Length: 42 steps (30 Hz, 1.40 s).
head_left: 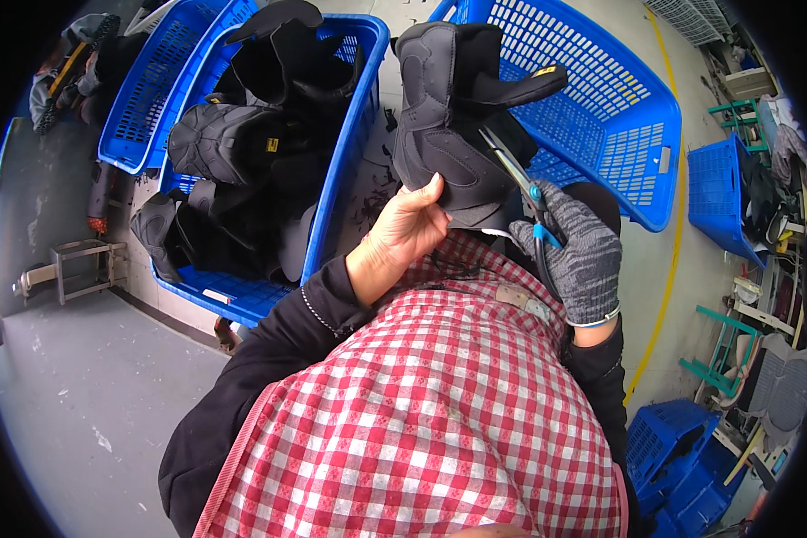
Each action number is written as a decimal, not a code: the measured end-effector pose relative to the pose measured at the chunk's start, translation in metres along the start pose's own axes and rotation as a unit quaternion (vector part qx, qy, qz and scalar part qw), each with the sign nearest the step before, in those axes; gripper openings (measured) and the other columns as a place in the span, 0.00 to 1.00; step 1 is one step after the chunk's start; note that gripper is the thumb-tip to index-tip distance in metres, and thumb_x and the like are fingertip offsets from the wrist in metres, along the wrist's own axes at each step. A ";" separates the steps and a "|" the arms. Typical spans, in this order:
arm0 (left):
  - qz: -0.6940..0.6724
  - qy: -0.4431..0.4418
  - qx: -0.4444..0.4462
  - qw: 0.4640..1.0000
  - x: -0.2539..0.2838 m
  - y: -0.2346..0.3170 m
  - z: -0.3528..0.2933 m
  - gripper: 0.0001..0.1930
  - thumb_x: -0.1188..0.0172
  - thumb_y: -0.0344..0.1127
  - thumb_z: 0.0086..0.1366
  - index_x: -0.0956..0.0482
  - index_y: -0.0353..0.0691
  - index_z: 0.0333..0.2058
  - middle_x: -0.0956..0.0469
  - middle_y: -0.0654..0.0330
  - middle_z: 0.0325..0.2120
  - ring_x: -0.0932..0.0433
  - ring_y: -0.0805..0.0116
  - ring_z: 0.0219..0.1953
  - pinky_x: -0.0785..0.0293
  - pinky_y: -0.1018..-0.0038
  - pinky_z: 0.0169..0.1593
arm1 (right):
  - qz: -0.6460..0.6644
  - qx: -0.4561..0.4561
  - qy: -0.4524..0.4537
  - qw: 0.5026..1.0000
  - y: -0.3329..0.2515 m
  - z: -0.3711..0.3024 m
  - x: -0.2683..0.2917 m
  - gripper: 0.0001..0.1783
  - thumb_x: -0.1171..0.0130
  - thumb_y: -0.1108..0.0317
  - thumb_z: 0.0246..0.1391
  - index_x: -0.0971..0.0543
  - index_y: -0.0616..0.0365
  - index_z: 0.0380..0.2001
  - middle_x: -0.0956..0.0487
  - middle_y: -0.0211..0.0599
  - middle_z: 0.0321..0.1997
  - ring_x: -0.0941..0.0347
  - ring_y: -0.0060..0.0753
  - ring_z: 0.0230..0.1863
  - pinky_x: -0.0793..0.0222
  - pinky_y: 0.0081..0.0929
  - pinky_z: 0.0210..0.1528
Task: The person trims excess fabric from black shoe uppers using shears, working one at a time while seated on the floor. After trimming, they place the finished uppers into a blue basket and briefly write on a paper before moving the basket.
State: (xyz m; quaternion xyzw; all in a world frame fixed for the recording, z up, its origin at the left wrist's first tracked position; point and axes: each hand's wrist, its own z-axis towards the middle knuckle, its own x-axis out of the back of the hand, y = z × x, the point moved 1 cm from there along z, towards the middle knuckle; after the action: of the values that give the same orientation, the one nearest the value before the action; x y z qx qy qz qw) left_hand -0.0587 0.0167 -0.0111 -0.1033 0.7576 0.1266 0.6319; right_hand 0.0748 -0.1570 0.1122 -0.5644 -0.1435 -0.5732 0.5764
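Note:
My bare left hand (408, 224) grips the lower end of a black boot upper (448, 148), its thumb lying on the outer face. The upper stands over my lap, its tall collar and padded tongue pointing away from me. My right hand (578, 255), in a grey knitted glove, is closed round a pair of scissors (540, 211) with black and light-blue handles. The scissor blades point up and left, against or just in front of the upper's right side; whether they touch it I cannot tell. My left fingers are partly hidden behind the upper.
A blue plastic basket (327, 193) full of black boot uppers (220, 143) stands at the left, another blue basket (108, 148) beyond it. At the right is a large blue basket (641, 197). Dark scraps (377, 184) lie on the floor between them. Farther right are a smaller basket (713, 188) and racks.

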 end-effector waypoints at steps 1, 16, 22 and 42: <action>-0.006 0.007 0.007 1.000 0.000 0.000 -0.001 0.16 0.38 0.25 0.69 0.23 0.36 0.55 0.19 0.53 0.53 0.22 0.56 0.59 0.29 0.54 0.67 | -0.020 0.013 0.004 1.000 -0.001 0.001 0.003 0.29 0.22 0.65 0.47 0.18 0.61 0.53 0.13 0.44 0.42 0.14 0.39 0.44 0.21 0.31 0.46; 0.035 -0.010 0.023 0.999 -0.001 -0.002 -0.003 0.17 0.37 0.26 0.68 0.22 0.38 0.54 0.18 0.57 0.53 0.21 0.60 0.59 0.25 0.60 0.64 | -0.038 0.043 -0.047 0.997 0.005 0.010 0.006 0.31 0.22 0.60 0.45 0.17 0.60 0.52 0.14 0.47 0.40 0.15 0.44 0.39 0.21 0.35 0.42; 0.045 0.024 0.033 0.998 0.003 -0.001 -0.001 0.17 0.36 0.25 0.67 0.22 0.37 0.54 0.18 0.57 0.53 0.21 0.60 0.59 0.28 0.59 0.67 | -0.039 0.030 -0.055 0.997 0.010 0.004 0.000 0.29 0.24 0.54 0.48 0.16 0.58 0.51 0.14 0.50 0.42 0.16 0.49 0.42 0.20 0.38 0.44; 0.026 0.124 -0.097 0.987 0.020 0.041 0.007 0.20 0.40 0.42 0.73 0.25 0.39 0.57 0.23 0.51 0.57 0.23 0.49 0.59 0.30 0.44 0.66 | 0.527 -0.183 0.060 0.828 0.047 -0.021 -0.041 0.24 0.37 0.56 0.66 0.27 0.57 0.59 0.21 0.33 0.41 0.26 0.24 0.38 0.29 0.22 0.38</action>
State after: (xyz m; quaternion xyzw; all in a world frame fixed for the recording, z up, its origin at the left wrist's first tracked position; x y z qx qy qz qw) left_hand -0.0688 0.0578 -0.0296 -0.1592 0.8168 0.2021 0.5164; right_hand 0.0912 -0.1680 0.0491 -0.6138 0.3184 -0.2308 0.6845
